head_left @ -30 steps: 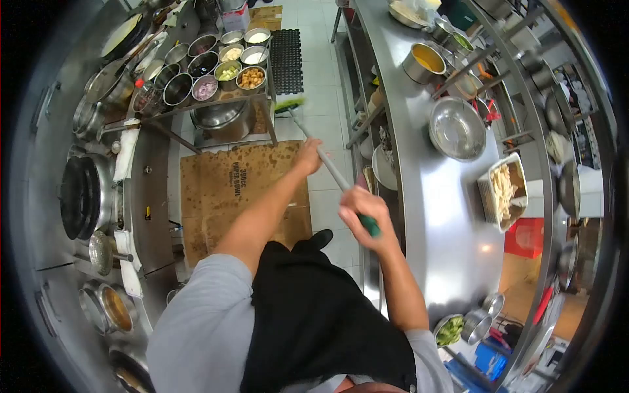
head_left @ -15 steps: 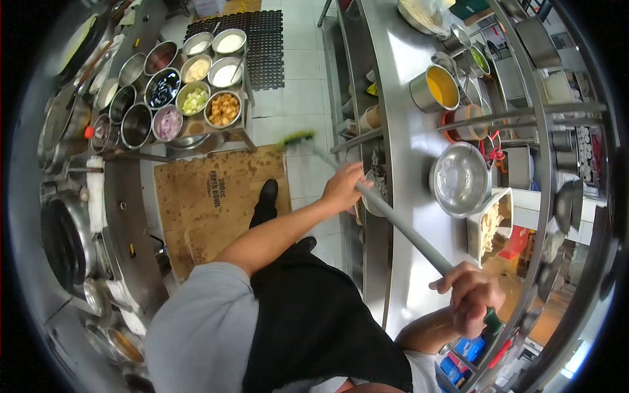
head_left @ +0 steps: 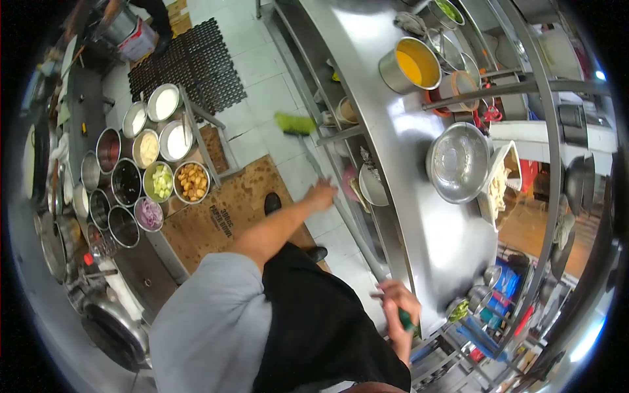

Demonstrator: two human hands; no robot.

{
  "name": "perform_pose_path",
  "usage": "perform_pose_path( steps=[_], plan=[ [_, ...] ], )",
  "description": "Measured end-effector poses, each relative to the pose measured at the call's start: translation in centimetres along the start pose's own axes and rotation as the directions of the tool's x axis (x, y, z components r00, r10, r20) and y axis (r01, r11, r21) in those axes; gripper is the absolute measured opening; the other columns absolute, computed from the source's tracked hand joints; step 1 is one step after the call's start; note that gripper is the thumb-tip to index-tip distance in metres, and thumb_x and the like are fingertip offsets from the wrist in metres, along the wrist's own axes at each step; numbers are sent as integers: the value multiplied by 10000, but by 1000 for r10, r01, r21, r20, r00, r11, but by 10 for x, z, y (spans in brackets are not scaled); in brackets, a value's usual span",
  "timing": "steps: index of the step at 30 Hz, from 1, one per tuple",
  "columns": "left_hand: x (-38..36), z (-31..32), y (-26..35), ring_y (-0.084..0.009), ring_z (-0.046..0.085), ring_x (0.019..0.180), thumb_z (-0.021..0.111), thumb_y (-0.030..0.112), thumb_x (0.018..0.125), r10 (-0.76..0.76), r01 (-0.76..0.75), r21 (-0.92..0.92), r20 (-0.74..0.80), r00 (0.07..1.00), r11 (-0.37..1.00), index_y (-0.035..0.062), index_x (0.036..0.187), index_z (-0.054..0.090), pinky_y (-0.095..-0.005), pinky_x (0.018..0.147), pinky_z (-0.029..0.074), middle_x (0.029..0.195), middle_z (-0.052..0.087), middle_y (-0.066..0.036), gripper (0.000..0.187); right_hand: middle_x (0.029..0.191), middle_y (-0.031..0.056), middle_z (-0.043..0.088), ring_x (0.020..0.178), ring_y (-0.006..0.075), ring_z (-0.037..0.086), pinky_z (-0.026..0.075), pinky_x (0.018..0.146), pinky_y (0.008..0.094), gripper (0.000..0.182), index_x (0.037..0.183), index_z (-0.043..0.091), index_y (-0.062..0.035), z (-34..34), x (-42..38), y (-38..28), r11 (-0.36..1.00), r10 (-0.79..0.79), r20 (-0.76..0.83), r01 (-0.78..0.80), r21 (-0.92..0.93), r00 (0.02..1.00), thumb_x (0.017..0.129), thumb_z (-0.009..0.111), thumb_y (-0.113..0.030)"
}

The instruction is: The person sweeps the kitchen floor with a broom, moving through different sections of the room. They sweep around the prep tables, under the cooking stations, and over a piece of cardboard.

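Note:
A broom with bright green bristles (head_left: 295, 124) touches the white tiled floor near the steel table's lower shelf. Its long grey handle (head_left: 357, 232) slants down to a green end by my body. My left hand (head_left: 321, 194), slightly blurred, is closed round the handle's middle. Near the green end, my right hand (head_left: 398, 306) grips the handle. Flattened cardboard (head_left: 246, 180) lies on the floor left of the broom, under my dark shoes.
At left, a stand holds metal bowls of food, among them orange-brown cubes (head_left: 192, 182). A black mat (head_left: 190, 65) lies beyond. The steel table (head_left: 419, 242) at right bears an empty bowl (head_left: 457, 162) and an orange-yellow pot (head_left: 410, 65). Another person's leg (head_left: 157, 16) shows top left.
My right hand has come left and closer to my body, and the handle stands more steeply across the view. The view has turned and shifted; a person's leg now shows at top left.

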State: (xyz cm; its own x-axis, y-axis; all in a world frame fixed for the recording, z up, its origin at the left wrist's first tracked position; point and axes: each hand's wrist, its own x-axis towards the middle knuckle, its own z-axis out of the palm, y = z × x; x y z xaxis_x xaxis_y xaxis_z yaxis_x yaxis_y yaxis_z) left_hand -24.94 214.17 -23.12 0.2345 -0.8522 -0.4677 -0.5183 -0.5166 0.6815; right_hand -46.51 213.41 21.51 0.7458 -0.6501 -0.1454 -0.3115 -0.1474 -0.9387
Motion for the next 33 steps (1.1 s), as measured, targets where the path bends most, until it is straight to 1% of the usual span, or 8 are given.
perform_pose_path(
  steps=[3, 8, 11, 13, 18, 24, 29, 33],
  plan=[
    [-62, 18, 80, -500, 378, 1526, 744, 281, 925, 165, -164, -14, 92, 982, 986, 139, 1173, 752, -586, 1205, 399, 1639, 461, -214, 286, 726, 137, 678, 827, 360, 727, 592, 755, 478, 309, 696, 638, 22, -54, -39, -33, 999, -52, -22, 52, 0, 998, 914, 722, -180],
    [-106, 24, 131, -426, 539, 1381, 735, 17, 776, 436, -475, -154, -230, 870, 867, 140, 1013, 801, -543, 1152, 432, 1338, 698, -114, 275, 639, 93, 657, 657, 343, 715, 603, 680, 450, 315, 736, 614, -47, -117, -99, -63, 960, -242, -73, 250, 123, 967, 952, 682, -266],
    [-103, 13, 114, -350, 623, 1151, 759, -53, 675, 422, -488, -147, -333, 843, 860, 168, 937, 811, -560, 1053, 464, 1081, 710, -95, 347, 637, 99, 624, 714, 323, 696, 609, 639, 434, 371, 670, 553, -98, -118, -125, -26, 888, -384, -69, 389, 245, 921, 960, 673, -297],
    [-85, 25, 65, -384, 630, 1072, 742, -91, 643, 399, -480, -76, -454, 797, 874, 141, 932, 803, -524, 977, 491, 1034, 694, -126, 376, 653, 113, 633, 669, 329, 695, 560, 648, 443, 308, 669, 580, -33, -75, -113, -3, 957, -238, -179, 262, 122, 955, 887, 738, -182],
    [-129, 136, 50, -401, 627, 1077, 731, -116, 651, 364, -396, -90, -250, 897, 914, 112, 917, 786, -500, 931, 522, 1010, 698, -153, 355, 682, 137, 569, 725, 353, 669, 518, 664, 410, 359, 659, 560, 5, -83, -161, 30, 975, -201, 94, 191, 113, 975, 904, 757, -167],
    [-227, 332, 193, -378, 633, 1013, 808, 221, 881, 532, -517, -168, 57, 845, 839, 84, 799, 677, -509, 881, 498, 987, 681, -125, 207, 528, 99, 510, 485, 309, 580, 491, 514, 376, 434, 629, 551, -16, -167, -337, 24, 937, -305, -162, 326, 127, 939, 913, 789, -241],
    [-285, 302, 286, -404, 606, 951, 784, 184, 902, 672, -663, -211, -40, 740, 718, 52, 869, 650, -518, 835, 480, 932, 614, -152, 191, 710, 68, 619, 635, 251, 644, 558, 468, 309, 331, 803, 634, -75, -235, -461, 33, 851, -460, -269, 506, 139, 846, 979, 715, -343],
    [-261, 259, 248, -435, 621, 1029, 783, 87, 836, 594, -586, 122, -33, 804, 801, 52, 927, 678, -531, 905, 518, 1012, 654, -188, 143, 941, 163, 668, 838, 295, 729, 525, 584, 376, 265, 1005, 704, -52, -179, -476, 76, 884, -44, -654, 334, 327, 755, 1043, 694, -314]
  ],
)
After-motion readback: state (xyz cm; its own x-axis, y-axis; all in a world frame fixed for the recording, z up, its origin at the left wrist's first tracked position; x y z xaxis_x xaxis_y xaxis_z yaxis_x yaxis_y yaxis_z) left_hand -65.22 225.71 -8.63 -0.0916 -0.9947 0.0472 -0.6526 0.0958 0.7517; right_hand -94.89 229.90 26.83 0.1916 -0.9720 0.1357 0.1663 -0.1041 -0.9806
